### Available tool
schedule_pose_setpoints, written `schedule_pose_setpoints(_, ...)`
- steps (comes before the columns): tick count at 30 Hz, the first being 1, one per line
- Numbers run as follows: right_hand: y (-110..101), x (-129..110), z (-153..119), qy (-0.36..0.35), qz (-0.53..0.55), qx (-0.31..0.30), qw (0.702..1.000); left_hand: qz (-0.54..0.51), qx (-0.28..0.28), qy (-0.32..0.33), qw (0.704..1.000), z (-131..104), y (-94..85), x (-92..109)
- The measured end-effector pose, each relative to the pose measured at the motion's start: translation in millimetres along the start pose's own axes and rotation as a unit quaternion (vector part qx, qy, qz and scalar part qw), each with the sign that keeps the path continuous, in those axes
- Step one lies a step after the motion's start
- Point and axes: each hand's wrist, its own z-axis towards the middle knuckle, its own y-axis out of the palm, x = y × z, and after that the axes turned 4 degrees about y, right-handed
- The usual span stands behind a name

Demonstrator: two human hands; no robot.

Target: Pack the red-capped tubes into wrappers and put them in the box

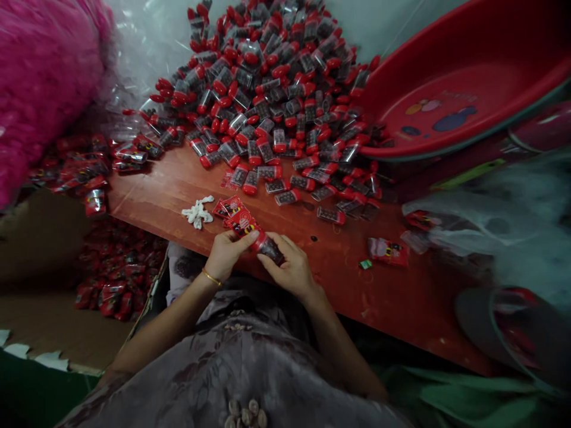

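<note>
Near the table's front edge, my left hand (227, 252) pinches the lower end of a red printed packet (243, 221), thumb on top. Beside it on the right, my right hand (292, 264) is closed round a small container (271, 248) with dark contents and a red end. The container's red end meets the packet at my left thumb; whether it is partly inside the packet I cannot tell. More red printed packets (226, 205) lie just beyond my left hand. A crumpled white item (197, 213) rests to their left.
A large pile of red-capped containers (267, 107) covers the back of the wooden table (165, 184). A red basin (482, 77) stands at right, pink bags (44, 77) at left. Filled packets lie in a cardboard box (57, 315) below left. A grey bin (477, 315) is at lower right.
</note>
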Motion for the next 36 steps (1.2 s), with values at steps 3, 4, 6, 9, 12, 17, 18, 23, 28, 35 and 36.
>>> schedule_pose_setpoints(3, 0.6, 0.8, 1.4, -0.017, -0.005, -0.002, 1.000, 0.013, -0.014, 0.001, 1.000, 0.0, -0.8, -3.0)
schedule_pose_setpoints(4, 1.6, 1.1, 1.6, -0.018, -0.009, 0.001, 1.000, 0.016, -0.019, 0.002, 1.000, 0.0, -1.1, -4.1)
schedule_pose_setpoints(6, 4.8, 1.2, 1.6, -0.013, -0.024, 0.016, 1.000, 0.018, -0.024, 0.001, 1.000, 0.1, -1.5, -6.1)
schedule_pose_setpoints(9, 11.5, -0.2, 1.2, 0.004, -0.045, 0.039, 0.998, 0.009, -0.014, 0.001, 1.000, 0.3, -0.9, -8.0)
schedule_pose_setpoints(12, 17.7, -3.2, 0.7, 0.010, -0.045, 0.057, 0.997, -0.009, -0.009, 0.002, 1.000, 0.4, 0.8, -8.3)
schedule_pose_setpoints(17, 22.7, -7.8, 2.1, 0.026, -0.057, 0.088, 0.994, 0.003, -0.021, 0.011, 1.000, 0.6, 3.7, -6.9)
schedule_pose_setpoints(18, 22.6, -8.2, 3.0, 0.029, -0.055, 0.087, 0.994, 0.007, -0.021, 0.010, 1.000, 0.9, 4.2, -6.2)
schedule_pose_setpoints(23, 18.5, -8.6, 8.1, 0.038, 0.017, 0.047, 0.998, -0.020, 0.004, 0.029, 0.999, 3.2, 4.7, 0.3)
schedule_pose_setpoints(28, 18.4, -4.5, 8.1, 0.076, 0.091, 0.024, 0.993, -0.025, -0.012, 0.020, 0.999, 4.6, 3.0, 8.1)
schedule_pose_setpoints(35, 21.7, 4.0, 3.8, 0.133, 0.142, 0.017, 0.981, 0.006, 0.022, -0.014, 1.000, 6.1, -2.0, 15.0)
schedule_pose_setpoints(36, 21.7, 4.7, 3.2, 0.136, 0.146, 0.008, 0.980, 0.013, 0.023, -0.007, 1.000, 6.7, -2.6, 15.1)
